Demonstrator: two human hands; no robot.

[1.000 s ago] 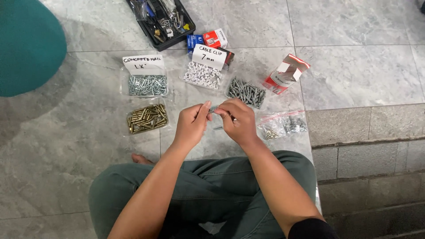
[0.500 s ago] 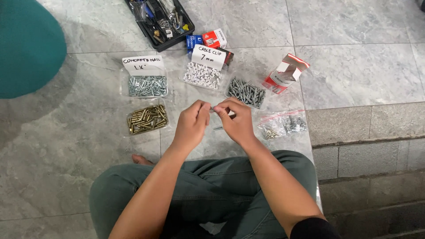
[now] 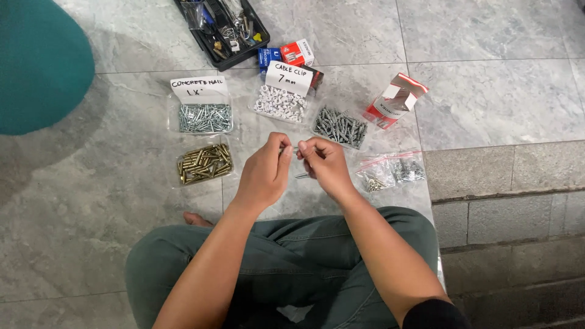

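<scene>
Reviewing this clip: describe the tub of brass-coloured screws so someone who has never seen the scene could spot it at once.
Start at the black tool tray on the floor at top centre. Below and left of it sits a tub of silver nails. The tub of brass screws lies just below that, left of the left hand; it alone holds golden pieces.

Bare forearms, no watch, bracelet or ring in view. Fingers (image 3: 281,157) bare, nails short. Past the right hand (image 3: 326,167), far up the arm from the fingers, edge of a black sleeve (image 3: 434,314) at the elbow. Left hand (image 3: 265,173) and its arm uncovered as far as visible. Below the fingers, dark green trousers (image 3: 286,268), plain woven cloth, creased at the knees, with a seam running along the thigh. Bare foot (image 3: 196,219) beside the left knee.
</scene>
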